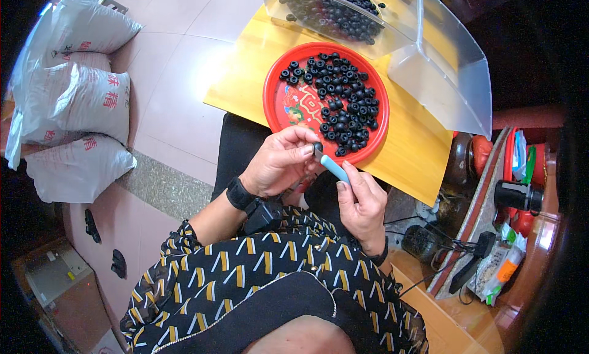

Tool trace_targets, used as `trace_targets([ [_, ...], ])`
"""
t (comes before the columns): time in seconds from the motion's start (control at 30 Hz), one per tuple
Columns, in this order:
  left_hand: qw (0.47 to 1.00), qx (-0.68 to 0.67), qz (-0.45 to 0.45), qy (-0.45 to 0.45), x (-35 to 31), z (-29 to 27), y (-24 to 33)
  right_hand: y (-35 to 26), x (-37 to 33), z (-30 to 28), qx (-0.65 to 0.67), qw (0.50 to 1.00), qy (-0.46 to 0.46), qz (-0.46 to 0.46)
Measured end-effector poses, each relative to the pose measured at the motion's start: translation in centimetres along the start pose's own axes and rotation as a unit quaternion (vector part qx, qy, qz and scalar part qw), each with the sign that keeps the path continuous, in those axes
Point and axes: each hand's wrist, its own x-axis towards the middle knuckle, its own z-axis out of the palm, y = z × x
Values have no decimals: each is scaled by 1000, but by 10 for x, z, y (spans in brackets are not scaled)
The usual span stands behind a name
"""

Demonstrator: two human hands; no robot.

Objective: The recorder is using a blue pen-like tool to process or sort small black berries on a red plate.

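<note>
My left hand (276, 162) pinched a small, round, shiny black piece (318, 146) | my right hand (363, 205) gripped a light-blue, rod-handled tool (335, 169)

Before you, the yellow table (423, 148) carries a round red tray (270, 90) and clear plastic bins (451, 78).

Here's the small round glossy black piece (318, 146), pinched aloft, and the slim tool with a light-blue cylindrical handle (335, 169) slants up-left, thin tip right at it!

Pieces (353, 118) on tray (280, 105) atop table (417, 133), more pieces (343, 13) in bin (282, 16) behind, sacks (92, 96) left.
</note>
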Motion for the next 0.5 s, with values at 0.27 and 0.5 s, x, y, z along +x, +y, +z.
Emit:
trace_targets([
  [0.27,1000,6,-3,0,0,-2,-1,2,-2,-2,-21,1000,-5,8],
  [0.5,999,36,-5,-21,-1,-7,0,3,-3,-3,-27,1000,-9,9],
])
